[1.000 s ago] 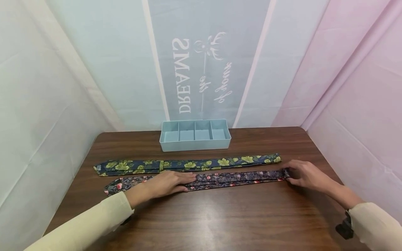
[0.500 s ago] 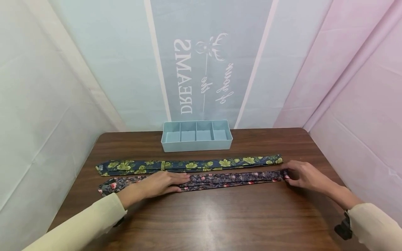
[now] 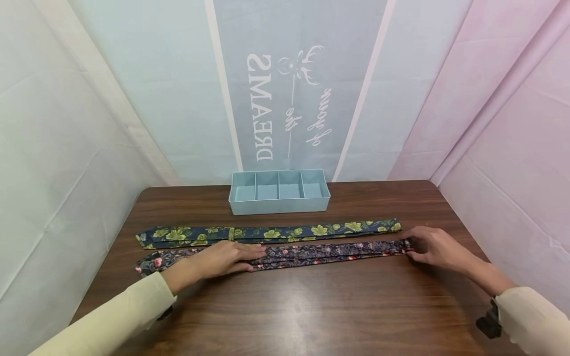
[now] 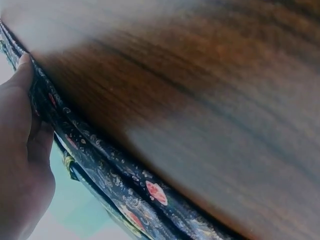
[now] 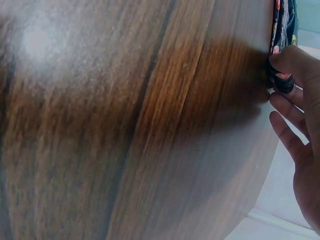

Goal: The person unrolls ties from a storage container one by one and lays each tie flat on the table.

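Note:
A dark necktie with red and pink flowers (image 3: pixel 311 254) lies folded lengthwise across the table, its wide end at the left. My left hand (image 3: pixel 220 259) rests on this necktie left of its middle, fingers extended along it and covering part of it. In the left wrist view, the thumb lies along the near edge of the necktie (image 4: pixel 107 155). At the far right end, my right hand (image 3: pixel 438 248) pinches the folded tip of the necktie (image 5: pixel 284 80) between thumb and fingers. Just behind and roughly parallel lies a navy necktie with yellow-green flowers (image 3: pixel 318 231).
A light blue box (image 3: pixel 279 206) with several compartments stands at the back of the brown wooden table (image 3: pixel 303 316). Behind it hangs a pale cloth (image 3: pixel 178 99) with mirrored lettering. White fabric walls enclose both sides.
My left hand has slid a little to the left, and the wide end of the red-flowered necktie has moved left with it. My right hand stays at the other end.

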`<move>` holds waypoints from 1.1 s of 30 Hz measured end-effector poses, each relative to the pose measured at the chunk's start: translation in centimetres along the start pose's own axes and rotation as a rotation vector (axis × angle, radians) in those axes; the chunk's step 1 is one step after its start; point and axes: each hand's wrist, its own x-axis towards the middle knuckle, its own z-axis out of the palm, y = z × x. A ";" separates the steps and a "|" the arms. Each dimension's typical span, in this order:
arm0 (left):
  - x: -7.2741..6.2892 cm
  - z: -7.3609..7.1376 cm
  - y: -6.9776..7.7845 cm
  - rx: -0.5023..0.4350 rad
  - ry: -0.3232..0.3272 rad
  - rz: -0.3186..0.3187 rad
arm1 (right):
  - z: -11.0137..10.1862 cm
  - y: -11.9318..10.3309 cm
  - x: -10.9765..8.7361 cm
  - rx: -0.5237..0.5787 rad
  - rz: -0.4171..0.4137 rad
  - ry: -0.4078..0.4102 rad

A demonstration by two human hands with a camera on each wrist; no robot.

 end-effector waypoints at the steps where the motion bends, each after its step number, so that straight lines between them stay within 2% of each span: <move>1: 0.0 -0.1 0.0 0.000 -0.006 -0.001 | -0.1 0.0 -0.1 -0.002 0.005 -0.001; 11: -0.4 -0.2 -0.5 0.023 -0.027 0.003 | -0.2 0.0 0.0 -0.005 0.014 0.002; 20: -0.6 -0.1 -0.7 0.035 -0.013 0.014 | -0.1 0.2 0.0 0.010 -0.055 0.030; 33: -1.7 -0.1 -0.9 0.036 0.022 0.019 | -0.1 0.4 -0.2 -0.024 -0.016 0.024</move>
